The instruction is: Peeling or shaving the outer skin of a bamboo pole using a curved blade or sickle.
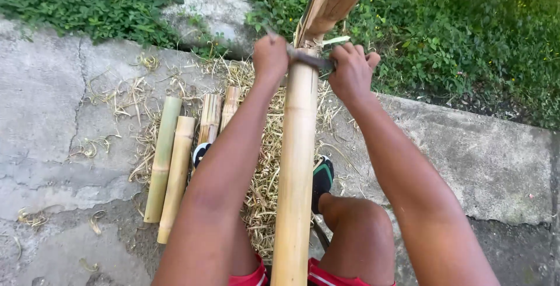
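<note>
bamboo lay everywhere on the cracked concrete slab (52,117). furthest left, two cut bamboo lengths (169,163) rested side by side, pale yellow-green, and just beside them two shorter split pieces (219,111) lay on a bed of dry shavings (262,163) that spread under the person's legs. a shoe (200,153), dark with a white edge, peeked out beside the left forearm.

moving across, the left hand (270,55) was clenched around one end of a dark metal blade (309,60). the blade lay crosswise over the top end of the long bamboo pole (296,163), which ran up between the knees, from the red shorts (326,275) at the bottom to the hands. past the blade, a brown wooden support (332,0) bound with cord leaned up and out of view, touching the pole's far end.

on the other side of the pole, the right hand (350,73) was closed tight around the blade's other end, thumb pointing right. a second shoe (322,178), black and green, sat below it beside the pole. at the far right the slab's edge met thick green ground plants (466,41), and a grey stone (213,12) sat in the greenery behind the hands.
</note>
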